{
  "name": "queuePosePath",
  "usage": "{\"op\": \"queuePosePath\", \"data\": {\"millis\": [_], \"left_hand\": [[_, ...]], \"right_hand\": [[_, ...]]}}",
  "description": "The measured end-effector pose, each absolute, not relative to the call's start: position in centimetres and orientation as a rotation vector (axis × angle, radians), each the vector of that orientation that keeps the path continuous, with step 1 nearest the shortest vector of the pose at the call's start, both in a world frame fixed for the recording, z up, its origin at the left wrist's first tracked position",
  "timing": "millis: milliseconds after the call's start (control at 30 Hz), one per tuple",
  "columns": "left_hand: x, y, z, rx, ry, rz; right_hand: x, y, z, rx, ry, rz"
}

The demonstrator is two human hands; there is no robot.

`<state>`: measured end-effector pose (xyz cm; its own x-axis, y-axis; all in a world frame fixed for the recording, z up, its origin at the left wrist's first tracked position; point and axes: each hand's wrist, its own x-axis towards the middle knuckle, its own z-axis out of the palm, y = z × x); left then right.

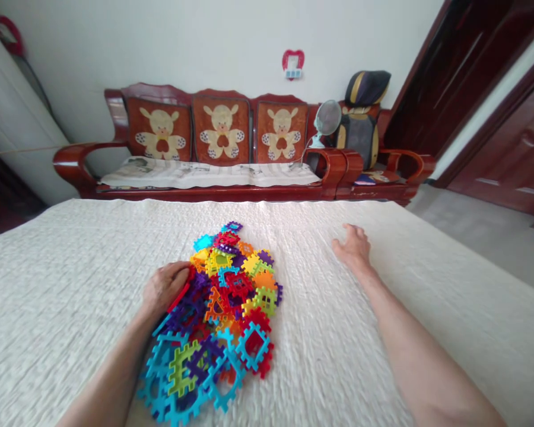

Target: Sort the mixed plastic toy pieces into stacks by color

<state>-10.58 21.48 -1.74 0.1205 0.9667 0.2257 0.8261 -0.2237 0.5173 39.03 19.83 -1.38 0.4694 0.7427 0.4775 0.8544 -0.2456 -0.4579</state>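
A heap of interlocking plastic building tiles point(238, 284) in blue, purple, red, orange, yellow and green lies in the middle of the cloth-covered surface. My left hand point(165, 286) is at the heap's left side, its fingers closed at a red tile point(180, 295); part of that tile is hidden by the hand. To the right, apart from the heap, my right hand point(354, 248) is open over the cloth with fingers spread and nothing in it. Nearest to me are light-blue toothed frames point(225, 379) and a green tile point(182, 367).
The tiles lie on a quilted white cover point(320, 356). Beyond its far edge stands a wooden sofa point(204, 193) with bear-patterned cushions point(221, 133). A small fan point(328, 118) and a wooden armchair point(418, 169) are at the back right, near a dark red door point(507, 160).
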Motion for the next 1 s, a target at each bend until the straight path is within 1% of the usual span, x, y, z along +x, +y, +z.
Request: {"op": "queuePosePath", "data": {"millis": [67, 167, 267, 400, 667, 833, 900, 1000], "left_hand": [[-10.5, 21.4, -1.7, 2.139, 1.765, 0.761], [-10.4, 21.4, -1.8, 2.136, 1.77, 0.757], [-10.4, 21.5, -2.1, 2.146, 1.758, 0.774], [-10.4, 21.6, -2.5, 2.155, 1.762, 0.792], [-10.5, 21.8, -2.6, 2.148, 1.758, 0.768], [-9.4, 21.3, -2.3, 2.083, 1.807, 0.804], [-8.6, 20.9, -1.7, 1.982, 1.809, 0.887], [-7.7, 20.3, -0.6, 1.799, 1.752, 1.134]], "right_hand": [[35.7, 20.3, -1.2, -1.792, -1.555, -0.117], [30.1, 20.5, -1.3, -1.545, -1.743, 0.181], [25.4, 20.8, -1.2, -1.417, -1.856, 0.463], [21.3, 22.7, -0.5, -1.358, -1.978, 0.625], [17.9, 25.8, 1.0, -1.517, -2.106, 0.702], [18.1, 24.3, 2.3, -1.413, -1.871, 0.439], [19.0, 22.9, 2.5, -1.403, -1.748, 0.363], [21.2, 19.7, 1.7, -1.456, -1.62, 0.341]]}}
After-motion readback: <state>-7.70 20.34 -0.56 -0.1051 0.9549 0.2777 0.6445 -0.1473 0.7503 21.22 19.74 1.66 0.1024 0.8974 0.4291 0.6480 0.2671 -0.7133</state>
